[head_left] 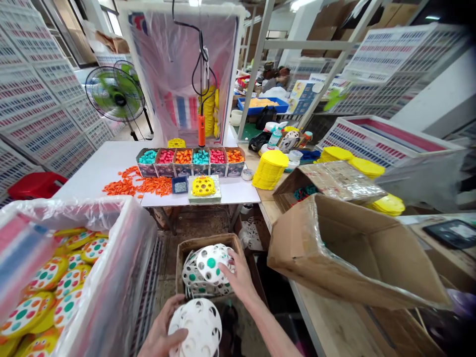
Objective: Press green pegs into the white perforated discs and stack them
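- Your left hand (163,329) is clenched around a white perforated disc (197,328), held low at the bottom edge of the view, thumb across its face.
- Your right hand (238,277) reaches into the small cardboard box (186,248) on the floor; its fingers are closed on the edge of a white disc with green spots (210,263) at the top of the pile.
- The pile of white discs (193,280) fills that box, just ahead of both hands.
- To your left, a plastic-lined crate (122,277) holds yellow discs with coloured spots (48,287).
- To your right, a large open carton (357,248) lies tipped on the wooden surface (327,322).
- Ahead, the white surface (107,163) carries a row of trays of coloured pegs (191,158), loose orange pegs (137,186) and a yellow disc (203,186).
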The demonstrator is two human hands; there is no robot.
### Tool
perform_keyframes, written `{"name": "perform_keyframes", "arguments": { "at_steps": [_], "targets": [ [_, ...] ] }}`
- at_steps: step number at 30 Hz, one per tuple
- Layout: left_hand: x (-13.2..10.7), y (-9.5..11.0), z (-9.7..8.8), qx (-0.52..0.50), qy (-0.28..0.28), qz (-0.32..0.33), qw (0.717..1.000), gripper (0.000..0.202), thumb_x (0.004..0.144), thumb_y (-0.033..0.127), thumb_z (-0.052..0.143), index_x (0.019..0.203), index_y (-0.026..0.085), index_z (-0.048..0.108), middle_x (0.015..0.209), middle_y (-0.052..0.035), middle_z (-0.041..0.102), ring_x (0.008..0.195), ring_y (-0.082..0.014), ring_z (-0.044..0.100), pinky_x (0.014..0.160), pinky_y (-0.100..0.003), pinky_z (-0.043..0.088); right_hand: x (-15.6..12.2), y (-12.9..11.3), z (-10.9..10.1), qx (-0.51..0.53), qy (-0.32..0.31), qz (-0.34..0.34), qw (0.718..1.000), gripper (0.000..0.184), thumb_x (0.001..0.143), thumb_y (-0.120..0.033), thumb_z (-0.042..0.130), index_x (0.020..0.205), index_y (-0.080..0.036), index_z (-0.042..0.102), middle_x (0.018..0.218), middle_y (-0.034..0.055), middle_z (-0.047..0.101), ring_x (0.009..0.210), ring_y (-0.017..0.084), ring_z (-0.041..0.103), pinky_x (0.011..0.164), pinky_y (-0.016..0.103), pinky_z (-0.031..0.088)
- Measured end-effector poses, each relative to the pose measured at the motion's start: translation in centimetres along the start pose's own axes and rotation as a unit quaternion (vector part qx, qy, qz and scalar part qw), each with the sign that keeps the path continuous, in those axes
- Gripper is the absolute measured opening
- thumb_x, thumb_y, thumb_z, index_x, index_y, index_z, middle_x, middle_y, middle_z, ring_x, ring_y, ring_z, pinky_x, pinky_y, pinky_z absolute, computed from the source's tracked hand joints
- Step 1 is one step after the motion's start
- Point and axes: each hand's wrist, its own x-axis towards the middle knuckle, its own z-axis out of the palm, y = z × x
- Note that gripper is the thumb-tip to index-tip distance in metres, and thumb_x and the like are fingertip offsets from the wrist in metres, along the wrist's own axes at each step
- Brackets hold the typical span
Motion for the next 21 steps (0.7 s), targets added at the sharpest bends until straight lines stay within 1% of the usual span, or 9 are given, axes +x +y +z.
{"name": "perform_keyframes", "arguments": {
  "at_steps": [1,3,6,8,9,12,15,18,21],
  "targets": [
    [-0.1,0.1,-0.2,-0.002,-0.002,-0.003,1.000,0.077,0.053,0.044,0.086,0.119,0.018,0.058,0.112,-0.0128,0.070,0.111,-0.0345,0.060,0.096,-0.039,0.045,-0.1,0.7,0.3,-0.021,-0.021,0.001,1.000,0.053,0.069,-0.050,0.073,0.112,-0.020,0.068,0.123,0.0121,0.065,0.111,0.030,0.060,0.097,0.042,0.049],
    [-0.1,0.5,-0.5,-0.012,0.000,-0.010,1.000,0.076,0.051,0.044,0.087,0.117,0.017,0.061,0.115,-0.0145,0.070,0.112,-0.0358,0.060,0.096,-0.041,0.045,-1.1,1.5,0.4,-0.018,-0.085,0.045,0.995,0.051,0.073,-0.054,0.070,0.112,-0.021,0.069,0.124,0.0120,0.066,0.113,0.031,0.060,0.101,0.045,0.046],
    [0.4,1.3,-0.1,-0.046,0.013,-0.024,0.999,0.071,0.054,0.042,0.087,0.116,0.016,0.063,0.117,-0.0151,0.071,0.112,-0.0362,0.061,0.094,-0.042,0.048,-3.9,1.4,0.3,0.068,-0.212,0.118,0.968,0.048,0.080,-0.056,0.064,0.115,-0.024,0.068,0.124,0.0090,0.068,0.118,0.030,0.060,0.105,0.046,0.043],
    [1.0,2.1,0.9,-0.073,0.020,-0.029,0.997,0.067,0.056,0.039,0.087,0.116,0.018,0.063,0.116,-0.0138,0.071,0.112,-0.0351,0.062,0.092,-0.041,0.050,-5.7,0.6,0.3,0.136,-0.238,0.136,0.952,0.052,0.080,-0.052,0.068,0.124,-0.026,0.063,0.133,0.0069,0.063,0.127,0.029,0.054,0.109,0.044,0.040],
    [1.3,2.6,1.5,-0.089,0.018,-0.030,0.995,0.066,0.058,0.037,0.086,0.116,0.019,0.063,0.117,-0.0129,0.071,0.111,-0.0344,0.063,0.092,-0.040,0.050,-6.3,0.2,0.4,0.163,-0.229,0.140,0.950,0.057,0.078,-0.050,0.071,0.129,-0.026,0.059,0.137,0.0065,0.060,0.130,0.028,0.051,0.110,0.043,0.039],
    [2.1,4.4,3.3,-0.129,-0.008,-0.036,0.991,0.067,0.060,0.036,0.086,0.120,0.022,0.060,0.118,-0.0129,0.070,0.108,-0.0341,0.066,0.092,-0.042,0.051,-7.0,-0.9,0.7,0.197,-0.148,0.148,0.958,0.067,0.077,-0.047,0.073,0.137,-0.027,0.052,0.144,0.0060,0.054,0.133,0.027,0.048,0.112,0.042,0.037],
    [2.7,6.3,4.7,-0.146,-0.059,-0.025,0.987,0.076,0.061,0.035,0.086,0.128,0.024,0.055,0.124,-0.0144,0.068,0.110,-0.0354,0.065,0.094,-0.044,0.051,-6.8,-1.5,0.7,0.184,-0.074,0.109,0.974,0.066,0.075,-0.052,0.073,0.134,-0.027,0.054,0.140,0.0068,0.058,0.131,0.029,0.050,0.111,0.044,0.039],
    [3.2,7.7,5.5,-0.143,-0.139,-0.009,0.980,0.087,0.062,0.030,0.086,0.139,0.029,0.046,0.137,-0.0140,0.059,0.119,-0.0362,0.060,0.099,-0.046,0.049,-6.8,-1.9,0.6,0.166,0.008,0.069,0.984,0.067,0.072,-0.056,0.073,0.130,-0.026,0.059,0.135,0.0078,0.062,0.127,0.031,0.053,0.107,0.043,0.043],
    [3.8,8.5,6.4,-0.117,-0.180,-0.001,0.977,0.083,0.063,0.029,0.086,0.138,0.026,0.049,0.140,-0.0150,0.057,0.121,-0.0376,0.058,0.097,-0.046,0.050,-7.2,-2.7,0.0,0.157,0.080,0.061,0.982,0.064,0.073,-0.060,0.070,0.126,-0.024,0.063,0.125,0.0093,0.068,0.118,0.031,0.059,0.098,0.041,0.051]
  ]
}}
